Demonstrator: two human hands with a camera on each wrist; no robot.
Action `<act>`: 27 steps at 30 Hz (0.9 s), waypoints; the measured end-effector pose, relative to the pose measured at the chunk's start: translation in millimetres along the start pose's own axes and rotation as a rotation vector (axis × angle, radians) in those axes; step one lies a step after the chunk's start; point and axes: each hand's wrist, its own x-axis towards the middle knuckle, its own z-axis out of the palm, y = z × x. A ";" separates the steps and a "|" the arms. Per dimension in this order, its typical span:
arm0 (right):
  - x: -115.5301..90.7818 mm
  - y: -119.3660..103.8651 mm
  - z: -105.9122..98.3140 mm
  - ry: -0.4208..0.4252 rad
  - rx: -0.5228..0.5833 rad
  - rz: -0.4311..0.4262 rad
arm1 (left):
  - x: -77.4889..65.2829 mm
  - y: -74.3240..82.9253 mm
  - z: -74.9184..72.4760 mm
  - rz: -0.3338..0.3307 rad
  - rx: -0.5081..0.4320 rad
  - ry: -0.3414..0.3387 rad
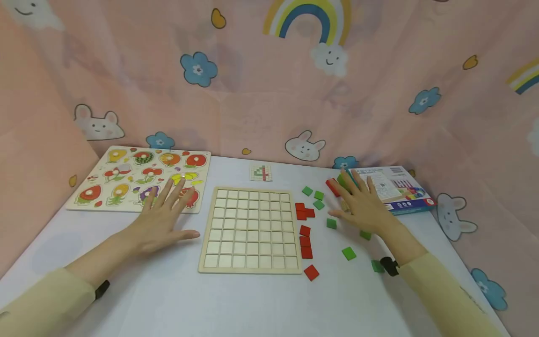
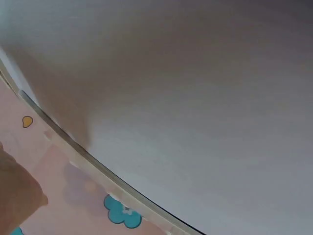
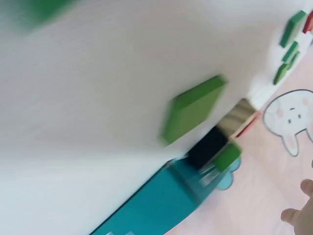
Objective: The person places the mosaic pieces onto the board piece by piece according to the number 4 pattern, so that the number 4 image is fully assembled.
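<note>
Head view is showing two bare hands above a white table, and neither of them is grasping anything. The left hand is hovering over the near right part of a fruit puzzle; its fingers are standing straight and apart, and its thumb is pointing toward the left edge of a wooden grid board. This board is lying flat between the two hands. The right hand is hovering at the left end of a printed box, also with released, spread fingers. Whether its fingertips are touching the box, I cannot tell. Beside these fingers a red block is showing, and green tiles are lying scattered around the hand. Red tiles are lying in a loose column along the right edge of the board, some touching one another. Behind the board a small card with a red and green pattern is lying. The person is wearing beige sleeves, and a pink cloth is hanging behind the table. Right wrist view is showing a wooden block near the teal side of the box.
</note>
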 end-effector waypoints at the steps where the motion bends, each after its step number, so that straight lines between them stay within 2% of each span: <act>1: 5.3 -3.4 -1.1 0.009 0.005 -0.007 | 2.3 2.7 0.1 0.021 -0.030 -0.018; 7: 39.7 -23.0 -1.4 0.020 0.187 -0.041 | 11.0 22.0 4.0 0.146 -0.206 -0.208; 10: 55.2 -29.8 3.5 -0.026 0.290 -0.032 | 11.6 28.6 6.2 0.165 -0.250 -0.282; 12: 63.6 -32.6 6.9 -0.058 0.330 -0.018 | 11.4 30.7 7.7 0.163 -0.259 -0.307; 16: 73.6 -36.3 11.4 -0.102 0.359 0.013 | 10.4 32.2 9.3 0.156 -0.257 -0.324; 27: 86.2 -39.0 19.4 -0.155 0.365 0.094 | 7.4 30.7 9.5 0.148 -0.228 -0.290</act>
